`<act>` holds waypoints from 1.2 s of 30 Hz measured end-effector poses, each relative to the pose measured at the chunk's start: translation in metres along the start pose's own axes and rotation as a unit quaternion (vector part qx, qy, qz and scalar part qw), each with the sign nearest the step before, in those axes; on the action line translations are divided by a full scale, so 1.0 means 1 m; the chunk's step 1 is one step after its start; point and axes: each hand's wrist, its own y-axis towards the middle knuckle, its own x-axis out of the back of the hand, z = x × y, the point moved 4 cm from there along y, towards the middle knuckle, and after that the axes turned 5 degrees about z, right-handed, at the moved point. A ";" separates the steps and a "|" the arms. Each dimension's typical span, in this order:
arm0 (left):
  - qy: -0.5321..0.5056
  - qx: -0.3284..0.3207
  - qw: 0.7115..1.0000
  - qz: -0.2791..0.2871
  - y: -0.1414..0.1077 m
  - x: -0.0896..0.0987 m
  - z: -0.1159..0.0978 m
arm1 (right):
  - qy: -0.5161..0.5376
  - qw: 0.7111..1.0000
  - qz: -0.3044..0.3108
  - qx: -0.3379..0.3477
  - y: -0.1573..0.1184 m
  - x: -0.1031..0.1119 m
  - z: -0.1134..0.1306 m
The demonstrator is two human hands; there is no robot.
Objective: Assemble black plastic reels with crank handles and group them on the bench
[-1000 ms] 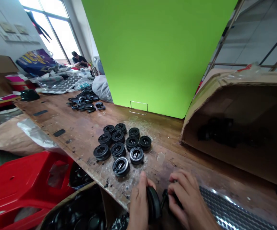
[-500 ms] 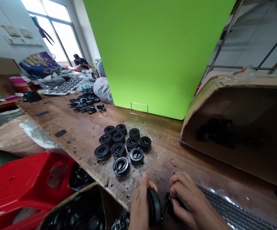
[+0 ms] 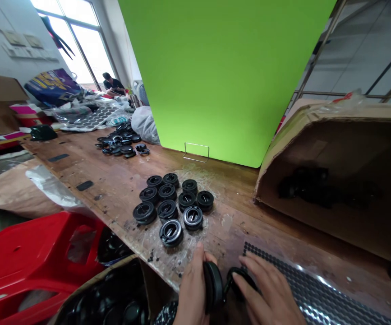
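At the table's near edge, my left hand (image 3: 192,285) is closed around a thick, round black part (image 3: 213,285) that looks like a headphone ear cup, tilted on its edge. A thin dark arm joins it to a second black piece (image 3: 237,282) on the right. My right hand (image 3: 266,286) has its thumb and fingers around that second piece, which they partly cover. Just beyond my left hand, several similar round black parts (image 3: 171,233) lie grouped on the wooden table (image 3: 229,230), with slotted round centres facing up.
A dotted black sheet (image 3: 303,282) lies at right, beside my right hand. Behind it stands an open cardboard box (image 3: 317,225) with dark parts inside. A green board (image 3: 222,90) rises at the back. A red stool (image 3: 22,253) and an open carton of black parts (image 3: 103,293) are at lower left.
My right hand has shifted slightly, and its fingers are more stretched over the second piece. The round part in my left hand has moved slightly left and up. More of the dotted sheet shows.
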 end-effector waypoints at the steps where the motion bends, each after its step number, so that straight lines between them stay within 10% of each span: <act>1: -0.014 0.005 1.000 0.006 0.001 -0.001 0.001 | -0.020 0.999 0.034 0.020 -0.003 0.001 -0.001; 17: -0.005 -0.021 0.999 0.036 -0.005 -0.007 -0.003 | 0.176 0.968 0.126 -0.124 0.015 0.009 0.011; 36: -0.088 -0.020 0.996 0.018 -0.009 -0.012 0.001 | 0.192 0.981 -0.004 -0.037 0.016 0.024 0.035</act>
